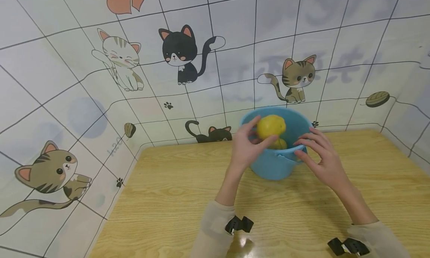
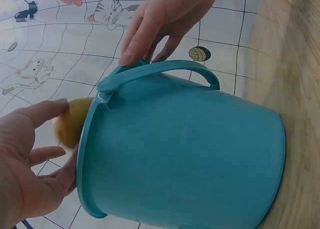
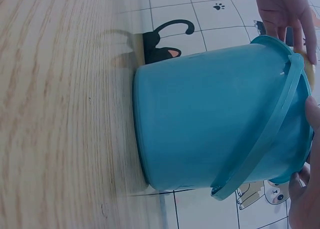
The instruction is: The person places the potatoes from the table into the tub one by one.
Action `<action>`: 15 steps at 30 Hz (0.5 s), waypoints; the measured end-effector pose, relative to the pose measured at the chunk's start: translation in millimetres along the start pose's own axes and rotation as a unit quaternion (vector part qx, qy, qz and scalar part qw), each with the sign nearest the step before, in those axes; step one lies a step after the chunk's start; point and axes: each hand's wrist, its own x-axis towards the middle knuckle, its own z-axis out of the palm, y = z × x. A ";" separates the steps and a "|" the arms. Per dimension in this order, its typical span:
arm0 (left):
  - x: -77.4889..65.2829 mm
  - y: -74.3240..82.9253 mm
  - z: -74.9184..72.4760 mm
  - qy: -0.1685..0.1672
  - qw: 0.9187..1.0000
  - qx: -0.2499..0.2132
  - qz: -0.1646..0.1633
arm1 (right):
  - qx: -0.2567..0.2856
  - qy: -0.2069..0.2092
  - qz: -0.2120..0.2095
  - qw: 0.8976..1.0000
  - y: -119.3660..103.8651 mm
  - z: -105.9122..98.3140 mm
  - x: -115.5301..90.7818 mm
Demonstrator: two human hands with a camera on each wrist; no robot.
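Observation:
A blue bucket stands upright on the wooden table, its handle folded down against the near side. At its mouth, my left hand has thumb and fingers about a yellow lemon, which shows blurred in the left wrist view. Below that lemon, a second yellow fruit is partly hidden inside the bucket. My right hand grips the bucket's right rim, thumb outside and fingers over the edge. In the right wrist view, the left hand is at the rim's far side.
The wooden table runs back to a wall covered with a grid and cartoon cats. The bucket stands near the table's back edge. Black camera mounts sit on both sleeves.

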 end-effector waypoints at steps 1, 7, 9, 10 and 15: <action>-0.4 -0.4 -0.3 0.000 1.000 -0.007 0.002 | -0.001 -0.001 0.000 1.000 -0.1 -0.1 0.4; -1.8 -3.3 -1.6 -0.004 0.999 -0.040 0.027 | -0.005 -0.003 0.001 1.000 -1.0 -1.2 1.6; -1.9 -4.0 -1.9 -0.009 0.999 -0.032 0.040 | -0.005 -0.003 0.003 1.000 -0.8 -1.2 1.4; -2.2 -4.1 -2.0 -0.012 0.998 -0.030 0.045 | -0.006 -0.004 0.005 1.000 -0.7 -1.2 1.2; -6.0 -5.1 -4.7 -0.018 0.998 -0.028 0.059 | -0.007 -0.010 0.012 1.000 -0.9 -1.3 -0.7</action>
